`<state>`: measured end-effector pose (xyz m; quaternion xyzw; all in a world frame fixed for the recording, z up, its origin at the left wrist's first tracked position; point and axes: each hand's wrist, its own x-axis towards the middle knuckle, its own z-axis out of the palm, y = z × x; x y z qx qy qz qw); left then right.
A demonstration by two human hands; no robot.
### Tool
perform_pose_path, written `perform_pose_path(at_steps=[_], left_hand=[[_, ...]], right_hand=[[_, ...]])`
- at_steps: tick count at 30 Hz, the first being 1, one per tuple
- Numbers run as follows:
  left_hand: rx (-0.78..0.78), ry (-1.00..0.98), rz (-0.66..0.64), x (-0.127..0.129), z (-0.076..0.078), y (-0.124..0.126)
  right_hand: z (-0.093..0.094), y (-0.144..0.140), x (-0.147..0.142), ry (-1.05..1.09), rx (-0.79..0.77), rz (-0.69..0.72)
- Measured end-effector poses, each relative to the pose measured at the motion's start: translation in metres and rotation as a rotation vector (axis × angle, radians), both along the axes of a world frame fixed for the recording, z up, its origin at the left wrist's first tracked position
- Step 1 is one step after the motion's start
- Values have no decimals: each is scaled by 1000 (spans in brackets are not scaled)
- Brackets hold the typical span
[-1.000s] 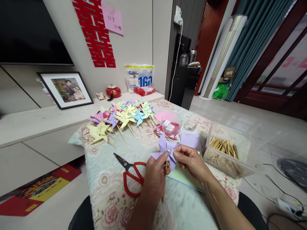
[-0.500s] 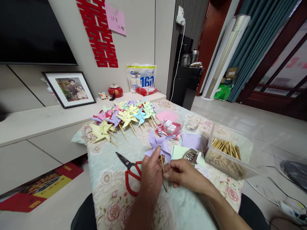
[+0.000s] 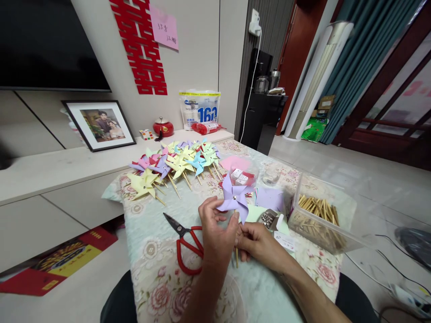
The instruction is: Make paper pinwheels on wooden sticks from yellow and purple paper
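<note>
A purple paper pinwheel (image 3: 235, 194) with a silver pin at its centre stands upright on a thin wooden stick (image 3: 236, 259). My right hand (image 3: 257, 244) is closed around the stick below the blades. Beside the pinwheel's left and lower blades is my left hand (image 3: 217, 226), its curved fingers and thumb apart and close to the paper; whether they touch it is hard to tell. Red-handled scissors (image 3: 183, 242) lie left of my left hand. To the right, a small box of silver pins (image 3: 268, 218) rests on pale green paper (image 3: 252, 214).
Finished pinwheels (image 3: 180, 163) are heaped at the table's back left. A clear plastic bin (image 3: 318, 240) of wooden sticks stands on the right. Purple paper sheets (image 3: 270, 198), a clear container with red contents (image 3: 242, 176) and a roll of tape (image 3: 270, 176) lie behind my hands.
My left thumb has come off the pinwheel's centre and the fingers have spread to its left. The pinwheel has moved up and right, and its stick is more upright. My right hand still grips the stick.
</note>
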<state>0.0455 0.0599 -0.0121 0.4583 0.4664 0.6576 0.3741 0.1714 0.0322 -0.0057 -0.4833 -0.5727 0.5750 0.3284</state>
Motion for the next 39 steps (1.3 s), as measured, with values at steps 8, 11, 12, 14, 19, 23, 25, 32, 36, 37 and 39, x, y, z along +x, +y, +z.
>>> perform_pose_path(at_steps=[8,11,12,14,19,23,25,32,36,37,39], left_hand=[[66,169,52,-2,-3,-1],[80,213,67,-3,-5,0],[85,228,74,-3,-6,1],[100,247,90,-3,-8,1],[96,242,89,-3,-12,3],[103,240,92,-3,-9,1],[129,246,131,-4,-4,-2],[114,60,174,-16,3,-1],[186,153,133,-17,-3,4],[219,201,120,-17,-4,4],[280,299,105,-16,-5,3]], right_hand=[[-2,-2,-2,-32,37,37],[-2,-2,-2,-47,27,35],[-2,-2,-2,-46,22,33],[-3,-2,-2,-39,17,34],[-4,-2,-2,-31,12,53],[-2,-3,0,-75,49,50],[3,-4,5,-135,92,40],[41,-14,30,-721,429,-6],[54,-22,40,-940,520,-47],[55,-23,41,-989,530,-71],[55,-24,45,-1090,541,-128]])
